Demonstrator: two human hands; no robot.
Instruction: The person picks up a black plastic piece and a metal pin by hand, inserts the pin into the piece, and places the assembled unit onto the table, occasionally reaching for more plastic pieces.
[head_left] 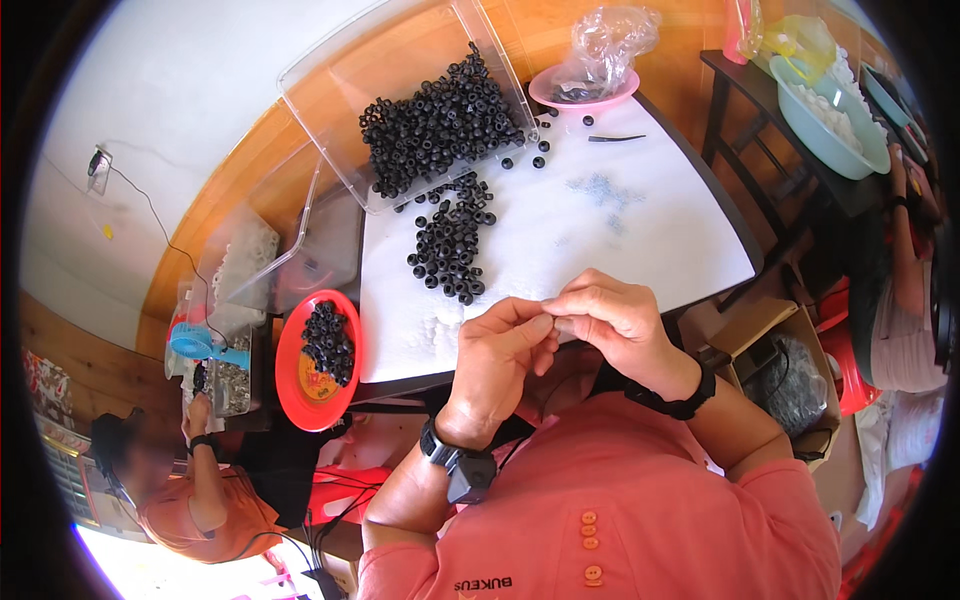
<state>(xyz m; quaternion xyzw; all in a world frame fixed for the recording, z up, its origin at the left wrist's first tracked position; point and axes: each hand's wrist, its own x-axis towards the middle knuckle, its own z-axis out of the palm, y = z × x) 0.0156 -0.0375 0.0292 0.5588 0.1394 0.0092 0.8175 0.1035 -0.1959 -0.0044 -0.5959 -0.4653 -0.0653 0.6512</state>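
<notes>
Grip of left hand (500,348) and right hand (618,318): fingertips pinched together, 2 hands meeting; anything clamped between, cannot tell. Black beads (455,243) heaped on counter (680,240), beyond hands. Fine work likely wants light pinch, steady wrists.

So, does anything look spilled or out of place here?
Possibly the black beads: a heap lies outside the clear bin on the white table, and a few strays sit apart near the pink plate. That looks like spillage, though the heap may be deliberate.
</notes>
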